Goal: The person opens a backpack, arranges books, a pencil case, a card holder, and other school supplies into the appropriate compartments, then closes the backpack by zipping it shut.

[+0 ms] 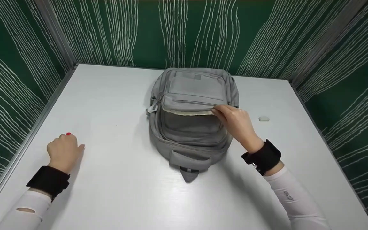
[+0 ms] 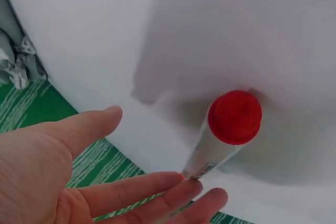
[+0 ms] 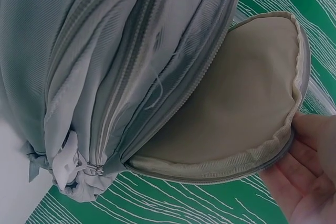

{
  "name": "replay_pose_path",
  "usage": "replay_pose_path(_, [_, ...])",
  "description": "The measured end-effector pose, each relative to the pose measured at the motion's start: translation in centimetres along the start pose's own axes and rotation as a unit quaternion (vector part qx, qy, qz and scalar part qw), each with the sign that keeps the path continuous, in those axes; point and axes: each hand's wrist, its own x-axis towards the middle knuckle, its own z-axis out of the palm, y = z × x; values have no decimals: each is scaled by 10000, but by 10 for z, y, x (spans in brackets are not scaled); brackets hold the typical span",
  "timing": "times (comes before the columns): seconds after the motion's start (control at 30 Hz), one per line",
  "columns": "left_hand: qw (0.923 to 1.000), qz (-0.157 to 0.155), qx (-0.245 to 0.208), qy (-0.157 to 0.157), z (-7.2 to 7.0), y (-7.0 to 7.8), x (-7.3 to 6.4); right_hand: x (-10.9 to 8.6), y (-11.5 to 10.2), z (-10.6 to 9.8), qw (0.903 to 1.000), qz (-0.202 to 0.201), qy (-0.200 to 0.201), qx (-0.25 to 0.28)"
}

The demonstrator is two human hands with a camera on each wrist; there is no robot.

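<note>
A grey backpack (image 1: 188,153) lies on the white table, its front pocket unzipped. My right hand (image 1: 233,119) pinches the rim of the pocket flap (image 1: 188,101) and holds it raised. In the right wrist view, thumb and fingers (image 3: 302,161) grip that rim, and the flap's beige lining (image 3: 231,98) shows. Over at the table's left, my left hand (image 1: 63,150) is beside a white tube with a red cap (image 2: 234,117), mostly hidden in the head view. The left wrist view shows its thumb apart and its extended fingertips (image 2: 173,179) right at the tube's lower end.
A small whitish block (image 1: 264,118) lies on the white table (image 1: 113,191), right of the backpack. Green walls with white streaky lines (image 1: 152,32) rise behind and at both sides. Grey metal posts (image 1: 56,32) stand at the back corners.
</note>
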Motion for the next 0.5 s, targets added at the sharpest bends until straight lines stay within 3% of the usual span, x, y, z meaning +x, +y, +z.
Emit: replay_pose_path(0.5, [9988, 45, -298, -376, 4, -10, 6, 1, -1, -1, 10000, 60, -6, -2])
